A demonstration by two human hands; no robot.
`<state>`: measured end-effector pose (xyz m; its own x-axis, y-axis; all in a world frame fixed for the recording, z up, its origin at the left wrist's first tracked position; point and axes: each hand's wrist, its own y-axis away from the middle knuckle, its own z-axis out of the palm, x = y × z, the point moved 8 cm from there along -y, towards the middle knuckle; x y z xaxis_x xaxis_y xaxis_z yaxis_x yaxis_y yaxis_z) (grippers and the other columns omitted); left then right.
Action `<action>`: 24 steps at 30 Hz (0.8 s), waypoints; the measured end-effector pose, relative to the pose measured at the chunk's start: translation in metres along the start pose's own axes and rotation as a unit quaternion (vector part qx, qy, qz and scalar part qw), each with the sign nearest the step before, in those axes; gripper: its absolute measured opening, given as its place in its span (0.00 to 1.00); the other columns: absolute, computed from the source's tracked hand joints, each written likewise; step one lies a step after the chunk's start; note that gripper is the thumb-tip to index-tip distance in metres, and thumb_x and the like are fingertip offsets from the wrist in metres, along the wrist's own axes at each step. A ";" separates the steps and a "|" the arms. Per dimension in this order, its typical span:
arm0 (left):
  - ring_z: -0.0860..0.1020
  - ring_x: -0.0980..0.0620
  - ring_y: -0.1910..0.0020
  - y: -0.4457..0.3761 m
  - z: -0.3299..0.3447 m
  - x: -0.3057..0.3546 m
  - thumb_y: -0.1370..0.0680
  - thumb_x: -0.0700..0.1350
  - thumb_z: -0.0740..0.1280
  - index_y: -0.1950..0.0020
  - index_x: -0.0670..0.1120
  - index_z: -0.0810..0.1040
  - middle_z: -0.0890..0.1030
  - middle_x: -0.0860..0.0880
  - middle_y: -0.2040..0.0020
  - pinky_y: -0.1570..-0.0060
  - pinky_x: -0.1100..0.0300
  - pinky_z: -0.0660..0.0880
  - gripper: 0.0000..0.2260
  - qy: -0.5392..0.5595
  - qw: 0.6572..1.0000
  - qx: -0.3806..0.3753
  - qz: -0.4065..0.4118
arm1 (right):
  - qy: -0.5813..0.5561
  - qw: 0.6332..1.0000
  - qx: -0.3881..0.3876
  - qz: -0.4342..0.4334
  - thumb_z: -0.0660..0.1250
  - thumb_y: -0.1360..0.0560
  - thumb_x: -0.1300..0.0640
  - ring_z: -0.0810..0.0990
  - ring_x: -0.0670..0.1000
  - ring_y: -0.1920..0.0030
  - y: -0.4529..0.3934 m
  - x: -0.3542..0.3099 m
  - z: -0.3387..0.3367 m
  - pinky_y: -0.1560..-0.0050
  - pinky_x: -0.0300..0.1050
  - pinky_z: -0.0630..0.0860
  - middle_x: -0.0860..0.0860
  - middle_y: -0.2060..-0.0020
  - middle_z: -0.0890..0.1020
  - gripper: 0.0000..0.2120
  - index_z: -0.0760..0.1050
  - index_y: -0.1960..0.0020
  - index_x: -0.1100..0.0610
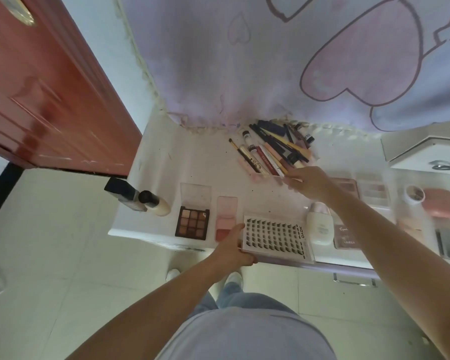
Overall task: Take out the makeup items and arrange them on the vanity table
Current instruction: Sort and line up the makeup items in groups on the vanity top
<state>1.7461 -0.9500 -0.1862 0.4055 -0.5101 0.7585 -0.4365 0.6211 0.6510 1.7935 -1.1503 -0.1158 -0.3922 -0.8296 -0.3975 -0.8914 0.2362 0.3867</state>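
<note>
A big pale cloth with pink hearts (pixel 270 61) hangs at the far side, above a white vanity table (pixel 166 162). A red-brown door (pixel 44 94) stands on the left. The person's grey shirt and blue jeans show at the near edge, with white shoes on the pale floor tiles.

On the near middle of the table lies a flat lash tray (pixel 276 236) with rows of small black lashes. The left hand (pixel 231 248) grips its left edge, thumb on top and fingers curled under. Just left of the tray is a pink blush palette (pixel 225 219), then a brown eyeshadow palette (pixel 192 222) with its clear lid open. Further left, at the table's left edge, a cream bottle (pixel 156 202) and a dark bottle (pixel 125 193) lie side by side, touching.

Right of the tray stands a white bottle (pixel 320 226). More palettes lie on the right side, but they are blurry.

At the far middle is a pile of pencils, brushes and tubes (pixel 278 149). The right hand (pixel 309 183) reaches to the near end of the pile. Its fingers are bent there, but I cannot tell if they hold anything. The two hands are well apart.
</note>
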 end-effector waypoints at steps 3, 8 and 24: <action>0.77 0.55 0.51 -0.006 0.008 -0.006 0.30 0.31 0.67 0.29 0.49 0.56 0.77 0.53 0.51 0.56 0.68 0.75 0.34 -0.027 1.000 0.002 0.007 | 0.010 1.000 0.017 -0.007 0.57 0.22 0.56 0.79 0.58 0.52 -0.010 0.001 0.000 0.50 0.48 0.72 0.58 0.55 0.82 0.12 0.78 0.48 0.60; 0.77 0.57 0.55 -0.009 0.004 -0.021 0.27 0.34 0.65 0.29 0.51 0.55 0.76 0.52 0.50 0.61 0.69 0.77 0.32 -0.036 0.999 0.034 -0.005 | 0.040 0.999 -0.007 0.006 0.55 0.21 0.57 0.78 0.57 0.52 -0.026 0.010 0.010 0.54 0.44 0.69 0.59 0.52 0.81 0.14 0.77 0.46 0.61; 0.75 0.59 0.66 0.004 0.004 -0.043 0.30 0.33 0.67 0.32 0.50 0.57 0.75 0.52 0.63 0.64 0.69 0.73 0.32 -0.133 0.991 -0.008 -0.026 | 0.235 0.970 0.038 0.046 0.57 0.23 0.57 0.75 0.57 0.45 -0.045 -0.003 0.046 0.49 0.48 0.73 0.57 0.47 0.78 0.12 0.77 0.49 0.61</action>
<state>1.7235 -0.9279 -0.2163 0.2011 -0.6789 0.7061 -0.4071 0.5977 0.6907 1.8241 -1.1348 -0.1705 -0.3397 -0.9382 0.0658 -0.8788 0.3416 0.3333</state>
